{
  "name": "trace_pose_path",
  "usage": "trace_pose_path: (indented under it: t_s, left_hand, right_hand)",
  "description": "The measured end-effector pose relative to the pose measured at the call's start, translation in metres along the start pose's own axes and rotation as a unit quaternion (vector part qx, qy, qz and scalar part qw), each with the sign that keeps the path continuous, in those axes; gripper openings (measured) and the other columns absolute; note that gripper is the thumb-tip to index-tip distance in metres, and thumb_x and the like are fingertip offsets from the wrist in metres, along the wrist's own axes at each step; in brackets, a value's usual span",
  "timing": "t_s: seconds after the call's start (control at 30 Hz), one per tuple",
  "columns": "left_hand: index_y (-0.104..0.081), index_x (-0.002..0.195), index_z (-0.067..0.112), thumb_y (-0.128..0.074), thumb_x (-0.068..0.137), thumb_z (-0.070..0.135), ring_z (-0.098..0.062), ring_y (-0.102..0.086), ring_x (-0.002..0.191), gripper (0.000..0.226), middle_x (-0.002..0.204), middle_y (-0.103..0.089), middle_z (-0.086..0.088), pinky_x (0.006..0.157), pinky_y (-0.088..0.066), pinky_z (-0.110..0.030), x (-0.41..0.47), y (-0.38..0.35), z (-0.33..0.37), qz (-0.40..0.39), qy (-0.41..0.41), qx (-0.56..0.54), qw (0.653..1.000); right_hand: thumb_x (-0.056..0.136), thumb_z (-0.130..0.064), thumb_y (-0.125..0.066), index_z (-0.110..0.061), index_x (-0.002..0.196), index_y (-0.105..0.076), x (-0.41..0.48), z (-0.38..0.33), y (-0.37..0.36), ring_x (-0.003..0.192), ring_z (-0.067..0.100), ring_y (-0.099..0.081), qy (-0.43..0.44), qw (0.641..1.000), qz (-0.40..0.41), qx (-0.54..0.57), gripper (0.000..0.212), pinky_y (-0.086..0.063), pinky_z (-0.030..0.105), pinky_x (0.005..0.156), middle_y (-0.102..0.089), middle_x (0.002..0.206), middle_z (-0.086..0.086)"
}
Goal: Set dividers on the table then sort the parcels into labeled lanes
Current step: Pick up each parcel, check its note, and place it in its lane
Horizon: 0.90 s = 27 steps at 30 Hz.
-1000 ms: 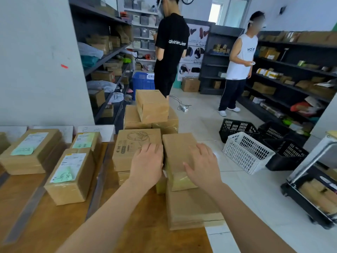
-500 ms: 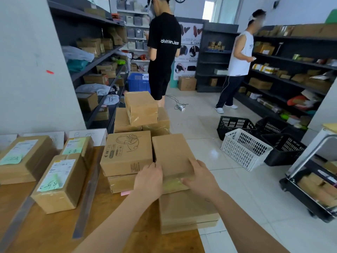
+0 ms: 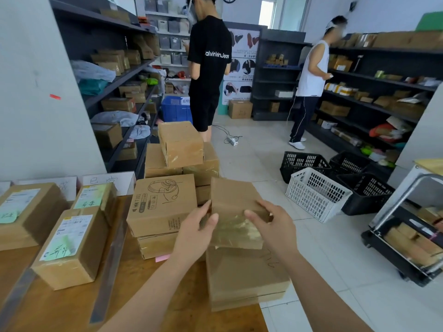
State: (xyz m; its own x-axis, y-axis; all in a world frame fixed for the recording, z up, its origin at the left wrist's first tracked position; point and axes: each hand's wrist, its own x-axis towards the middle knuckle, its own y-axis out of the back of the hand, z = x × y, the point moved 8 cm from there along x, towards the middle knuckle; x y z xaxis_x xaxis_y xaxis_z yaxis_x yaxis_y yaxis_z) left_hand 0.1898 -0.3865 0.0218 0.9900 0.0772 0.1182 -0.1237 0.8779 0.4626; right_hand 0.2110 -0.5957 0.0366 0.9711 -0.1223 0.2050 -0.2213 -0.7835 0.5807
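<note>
**Stockroom, right edge of the table: one parcel in both hands**

A storeroom with dark shelving along both walls and a pale tiled floor (image 3: pixel 323 259). The brown wooden table (image 3: pixel 60 307) fills the near left. At its right edge lies a wide, flat brown cardboard parcel (image 3: pixel 244 276), which overhangs that edge toward the floor. Above it is a smaller plain brown parcel with glossy tape (image 3: pixel 236 212), tilted and held from both sides. The left hand (image 3: pixel 194 236) grips its left edge, thumb on top. The right hand (image 3: pixel 275 226) curls round its right edge. I cannot tell whether the parcel's underside touches the flat one.

Just to its left stands a brown carton printed with a headphone drawing (image 3: pixel 163 202), on top of another box. Further left, a long clear divider strip (image 3: pixel 112 257) runs from the near edge toward the far edge. Beyond it sits a brown parcel with a white and green label (image 3: pixel 72 245).

Right of the table the floor is open as far as a white slotted plastic basket (image 3: pixel 316 192). A black trolley (image 3: pixel 407 236) stands at the far right.
</note>
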Motion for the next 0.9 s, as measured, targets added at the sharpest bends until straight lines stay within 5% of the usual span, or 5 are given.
trace_pose_path:
  t_s: [0.27, 0.43, 0.6, 0.7, 0.9]
  left_hand:
    - [-0.041, 0.141, 0.035, -0.048, 0.087, 0.056, -0.002, -0.044, 0.128, 0.059, 0.141, -0.048, 0.013, 0.112, -0.035, -0.034, -0.003, 0.015, 0.045, 0.015, -0.041, -0.212, 0.976]
    - [-0.036, 0.143, 0.046, -0.065, 0.087, 0.031, -0.011, -0.051, 0.118, 0.064, 0.135, -0.044, 0.002, 0.096, -0.049, -0.032, 0.007, 0.000, 0.041, -0.079, -0.016, -0.181, 0.980]
    - [-0.034, 0.138, 0.058, -0.052, 0.070, 0.081, -0.016, -0.054, 0.120, 0.074, 0.132, -0.052, 0.004, 0.102, -0.045, -0.047, 0.019, 0.004, 0.023, -0.047, 0.033, -0.108, 0.992]
    - [-0.044, 0.138, 0.045, -0.053, 0.083, 0.068, -0.014, -0.059, 0.114, 0.060, 0.126, -0.059, 0.004, 0.099, -0.048, -0.045, 0.020, 0.007, 0.022, -0.029, 0.041, -0.122, 0.991]
    - [-0.058, 0.125, 0.030, -0.053, 0.096, 0.041, -0.008, -0.064, 0.102, 0.032, 0.111, -0.070, 0.009, 0.086, -0.050, -0.030, 0.020, 0.004, 0.023, -0.049, 0.067, -0.186, 0.979]
  right_hand:
    - [0.086, -0.049, -0.065, -0.032, 0.113, -0.059, 0.011, -0.015, 0.036, 0.098, 0.005, -0.064, -0.042, 0.958, 0.041, 0.280, 0.033, -0.049, 0.023, 0.078, -0.068, 0.103, -0.008]
    - [0.057, -0.079, -0.071, -0.031, 0.130, -0.054, 0.006, -0.008, 0.016, 0.103, 0.014, -0.067, -0.045, 0.954, -0.049, 0.292, 0.089, -0.057, 0.038, 0.088, -0.067, 0.116, -0.003]
    - [0.069, -0.045, -0.079, -0.046, 0.119, -0.050, -0.002, -0.019, 0.008, 0.095, 0.007, -0.068, -0.022, 0.954, -0.096, 0.283, 0.058, -0.054, 0.022, 0.071, -0.069, 0.106, -0.009]
    - [0.070, -0.040, -0.081, -0.036, 0.103, -0.053, -0.002, -0.024, 0.013, 0.089, 0.011, -0.064, -0.023, 0.960, -0.090, 0.263, 0.042, -0.048, 0.020, 0.065, -0.064, 0.094, -0.007]
    - [0.044, -0.068, -0.087, -0.023, 0.127, -0.054, 0.007, -0.006, 0.006, 0.116, 0.012, -0.057, -0.040, 0.970, -0.087, 0.223, 0.100, -0.051, 0.032, 0.094, -0.058, 0.126, -0.001]
